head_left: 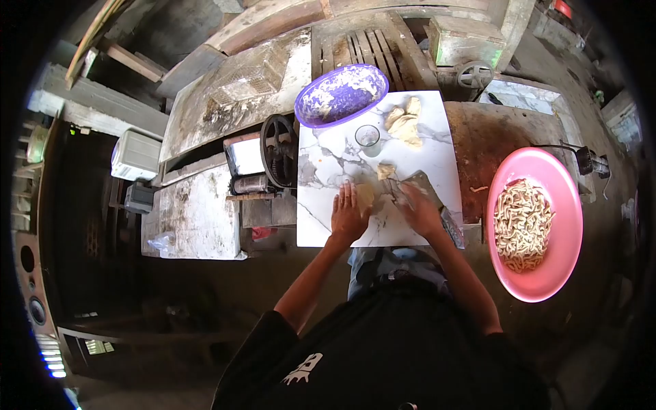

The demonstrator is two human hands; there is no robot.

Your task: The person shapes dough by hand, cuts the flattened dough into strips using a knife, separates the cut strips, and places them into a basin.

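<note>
My left hand [350, 212] lies palm down on the marble-patterned board [321, 229], its fingers stretched forward. Against its thumb side is a flat piece of pale dough [367, 196]. To the right, my right hand [418, 210] reaches over the board beside a flat grey tool [429, 186]; its fingers are blurred, and whether they hold anything is unclear. A small dough lump [386, 171] sits just beyond the hands. Farther up are a clear glass [367, 139] and a larger folded dough piece [404, 124].
A purple basin [342, 97] with whitish residue rests at the board's back left corner. A hand-wheel machine [277, 152] stands left of the board. On the right, a pink basin [571, 225] contains many short dough strips [523, 225].
</note>
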